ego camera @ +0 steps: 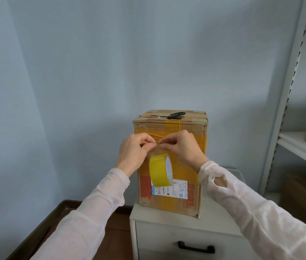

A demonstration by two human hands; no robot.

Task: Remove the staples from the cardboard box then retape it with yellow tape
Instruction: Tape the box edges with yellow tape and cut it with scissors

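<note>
Hands in pale gauzy sleeves: left hand [132, 150] and right hand [182, 147], fingertips meeting, pinch the loose end of a glossy yellow tape roll [158, 170] hanging just below. Behind it, a worn cardboard box [186, 126] stands upright on a white drawer cabinet [167, 235], with black scissors [172, 115] on top. A metal shelf [298, 147] stands well apart on the right.

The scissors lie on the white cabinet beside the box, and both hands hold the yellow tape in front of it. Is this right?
No. The head view shows the scissors on top of the cardboard box, not the white cabinet. Left hand and right hand do hold the yellow tape.
</note>
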